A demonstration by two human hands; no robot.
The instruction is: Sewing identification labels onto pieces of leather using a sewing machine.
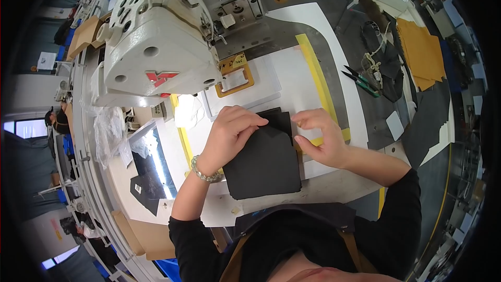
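Note:
A flat black panel [263, 164], leather or stiff cloth, lies in front of me with its near edge close to the table's front edge. Smaller black pieces [280, 120] show at its far edge; how they join the panel I cannot tell. My left hand [233, 131], with a beaded bracelet at the wrist, pinches the panel's far left edge between thumb and fingers. My right hand [324, 138] is beside the far right corner, thumb and forefinger apart, with nothing visible between them.
A white sewing machine [162, 47] looms at the far left over the table. Beyond my hands lies a yellow-brown frame template [233, 79], with yellow tape [318, 75] right of it. Green-handled snips [362, 82] and ochre sheets [420, 55] lie right; clear plastic bags [108, 133] lie left.

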